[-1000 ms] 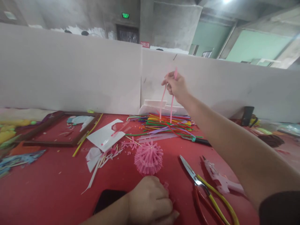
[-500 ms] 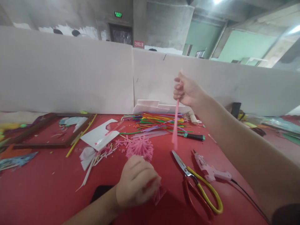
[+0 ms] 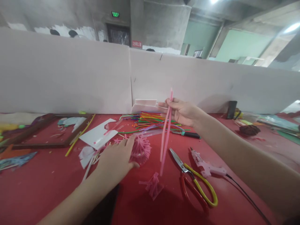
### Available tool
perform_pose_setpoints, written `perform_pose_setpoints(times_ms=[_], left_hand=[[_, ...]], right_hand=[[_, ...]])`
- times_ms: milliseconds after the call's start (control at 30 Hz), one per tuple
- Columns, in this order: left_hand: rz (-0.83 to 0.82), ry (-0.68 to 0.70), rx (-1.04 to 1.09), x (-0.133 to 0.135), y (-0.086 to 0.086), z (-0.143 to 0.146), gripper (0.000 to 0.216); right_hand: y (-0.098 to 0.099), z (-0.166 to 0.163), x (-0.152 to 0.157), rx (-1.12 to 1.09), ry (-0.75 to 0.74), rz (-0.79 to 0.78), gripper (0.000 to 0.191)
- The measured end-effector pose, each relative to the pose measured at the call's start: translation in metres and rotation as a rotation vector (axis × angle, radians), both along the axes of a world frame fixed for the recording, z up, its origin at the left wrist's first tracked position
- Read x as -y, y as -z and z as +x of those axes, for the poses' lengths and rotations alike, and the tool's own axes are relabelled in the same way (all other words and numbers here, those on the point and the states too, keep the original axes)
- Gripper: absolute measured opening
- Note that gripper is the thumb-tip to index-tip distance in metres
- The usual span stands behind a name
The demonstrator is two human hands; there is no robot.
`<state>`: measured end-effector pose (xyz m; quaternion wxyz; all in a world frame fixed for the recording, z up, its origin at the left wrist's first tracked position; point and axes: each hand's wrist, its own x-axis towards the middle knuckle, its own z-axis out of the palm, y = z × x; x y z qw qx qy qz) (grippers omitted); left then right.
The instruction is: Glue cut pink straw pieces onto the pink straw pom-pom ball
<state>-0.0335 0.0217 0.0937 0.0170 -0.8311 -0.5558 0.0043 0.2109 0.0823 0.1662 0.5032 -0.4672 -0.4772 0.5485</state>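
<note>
"Strands (image 3: 167,137), pink ones: where are they?"

"In the right hand (image 3: 184,114), two of them, pinched near their upper ends and hanging down over the red counter (image 3: 134,207)."

"How are the fingers (image 3: 174,104) set?"

"Thumb and forefinger closed on the strands, the others stretched out loosely to the side."

"And the left hand (image 3: 114,156)?"

"Open, back upward, thumb spread away from the rest. It hides the left side of a spiky pink ball (image 3: 142,151). Whether it touches the ball, I can't tell."

"What's near the strands' lower ends?"

"A small heap of pink scraps (image 3: 154,187), just to the left. On the other side lie scissors (image 3: 186,169) with one red handle and one yellow, blades pointing away, then a pink glue gun (image 3: 207,168) with a black cord."

"Farther back?"

"A multicoloured bundle (image 3: 150,120), partly behind the right hand, and a black-handled tool (image 3: 191,135) beside it."
</note>
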Motion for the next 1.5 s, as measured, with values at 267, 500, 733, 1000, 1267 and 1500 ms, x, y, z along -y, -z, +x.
perform_pose_setpoints(times_ms=[267, 500, 733, 1000, 1267, 1500], left_hand=[[0.153, -0.003, 0.095, -0.004, 0.011, 0.006, 0.073], [0.036, 0.205, 0.930, 0.018, -0.005, 0.010, 0.034], [-0.845, 0.002, 1.571, 0.007, -0.004, 0.018, 0.038], [-0.911, -0.093, 1.601, 0.005, 0.006, 0.019, 0.026], [-1.007, -0.121, 1.555, 0.008, 0.008, 0.025, 0.017], [-1.095, -0.180, 1.569, 0.010, 0.011, 0.028, 0.017]], right_hand=[[0.000, -0.013, 0.019, -0.117, -0.089, -0.061, 0.011], [0.009, -0.027, 0.030, -0.193, -0.195, -0.133, 0.014], [0.030, -0.052, 0.039, -0.326, -0.140, -0.096, 0.013], [0.051, -0.057, 0.043, -0.297, -0.171, -0.180, 0.011], [0.038, -0.029, 0.014, -0.225, -0.011, 0.010, 0.014], [-0.023, 0.063, -0.055, 0.111, 0.645, 0.828, 0.037]])
